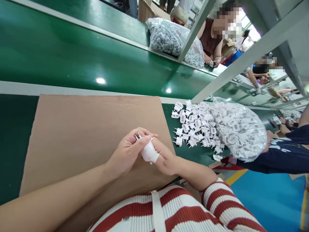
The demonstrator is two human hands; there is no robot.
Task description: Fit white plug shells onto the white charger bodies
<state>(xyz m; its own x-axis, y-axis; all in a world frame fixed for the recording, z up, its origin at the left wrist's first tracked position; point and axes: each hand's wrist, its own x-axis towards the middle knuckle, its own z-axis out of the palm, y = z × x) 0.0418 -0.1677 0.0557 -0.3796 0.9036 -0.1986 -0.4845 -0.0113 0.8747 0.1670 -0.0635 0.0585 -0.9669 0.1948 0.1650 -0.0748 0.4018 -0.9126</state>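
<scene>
Evidently, a white plug (149, 151) is being gripped by the left hand (126, 152) and right hand (166, 159) above the cardboard (84, 138), probably for steadiness, loose plugs (198, 124) being kept beside it, seemingly for easy reach.

Beyond the right hand (166, 158) runs a glossy green worktop (84, 58) (bright reflections (100, 80) gleam on it), while to that hand's right a pale beam (231, 70) slants upward and blue floor (267, 193) shows.

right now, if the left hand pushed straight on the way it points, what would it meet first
Probably the right hand, which holds the same white plug as the left hand; depth there is unclear.
</scene>
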